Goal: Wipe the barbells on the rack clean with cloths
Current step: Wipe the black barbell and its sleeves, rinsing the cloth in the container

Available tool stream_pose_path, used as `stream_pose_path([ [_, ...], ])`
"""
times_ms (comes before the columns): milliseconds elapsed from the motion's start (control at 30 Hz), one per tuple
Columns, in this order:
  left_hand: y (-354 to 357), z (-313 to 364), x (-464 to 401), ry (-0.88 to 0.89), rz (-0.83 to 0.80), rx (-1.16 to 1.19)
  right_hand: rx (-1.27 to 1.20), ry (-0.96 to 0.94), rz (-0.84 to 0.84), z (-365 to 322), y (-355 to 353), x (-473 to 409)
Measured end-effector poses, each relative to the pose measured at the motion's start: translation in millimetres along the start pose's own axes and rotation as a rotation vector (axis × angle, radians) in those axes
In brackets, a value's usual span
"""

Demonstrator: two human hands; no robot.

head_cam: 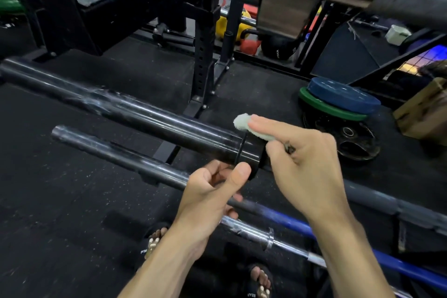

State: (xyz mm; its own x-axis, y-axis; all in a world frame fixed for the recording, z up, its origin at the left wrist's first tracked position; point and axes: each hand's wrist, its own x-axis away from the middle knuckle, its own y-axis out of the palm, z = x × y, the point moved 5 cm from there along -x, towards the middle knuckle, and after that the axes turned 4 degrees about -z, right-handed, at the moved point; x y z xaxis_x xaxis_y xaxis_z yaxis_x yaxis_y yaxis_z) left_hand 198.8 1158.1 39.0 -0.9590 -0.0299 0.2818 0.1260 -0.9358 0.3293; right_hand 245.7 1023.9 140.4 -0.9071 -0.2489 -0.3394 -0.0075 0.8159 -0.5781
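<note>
- Pinched under our right hand (pixel 307 164), the pale green cloth (pixel 251 128) is wrapped over the extended index finger and pressed against the collar of the upper black barbell (pixel 135 113); the other fingers curl round the rest of the cloth.
- Our left hand (pixel 212 191) curls beneath the collar end of that same sleeve, thumb up against the collar, gripping it from below as far as we can tell.
- That barbell lies across the frame from upper left to centre; a second, thinner barbell (pixel 116 152) lies just below it, and a chrome one with a blue shaft (pixel 271 234) nearer us.
- Risk, as we judge it: the sleeve may spin under the finger, so the cloth skids off the groove.
- With so little cloth covering the fingertip, bare skin could catch the collar edge.
- Our sandalled feet (pixel 154 242) are directly beneath; a dislodged bar would land there.
- Weight plates (pixel 338 101) lie well apart on the floor.
</note>
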Motion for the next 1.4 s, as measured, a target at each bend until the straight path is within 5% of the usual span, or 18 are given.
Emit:
stream_pose_path([
  [167,-1,0,-1,0.018,-0.115,0.011,-0.102,-0.173,-0.049,-13,3,30],
  [367,-7,1,-2,0.011,-0.107,-0.069,0.028,0.106,0.197,10,-25,3],
  [500,-8,-1,1,-0.002,-0.16,-0.074,0.043,0.104,0.332,-1,-44,8],
  [700,8,-7,1,-0.053,-0.048,0.065,0.006,-0.112,0.077,-22,-11,22],
  [933,4,-6,-2,-0.02,-0.008,0.088,0.184,0.121,-0.076,0,-6,-9],
  [1133,-1,-6,-5,0.024,-0.008,0.104,0.149,0.058,-0.077,-26,-9,2],
  [1300,-3,-5,-2,0.039,-0.064,0.062,0.239,0.232,-0.121,12,-3,-12],
  [1400,-7,-5,-1,0.024,-0.129,0.096,0.149,0.184,0.02,2,-21,-7],
])
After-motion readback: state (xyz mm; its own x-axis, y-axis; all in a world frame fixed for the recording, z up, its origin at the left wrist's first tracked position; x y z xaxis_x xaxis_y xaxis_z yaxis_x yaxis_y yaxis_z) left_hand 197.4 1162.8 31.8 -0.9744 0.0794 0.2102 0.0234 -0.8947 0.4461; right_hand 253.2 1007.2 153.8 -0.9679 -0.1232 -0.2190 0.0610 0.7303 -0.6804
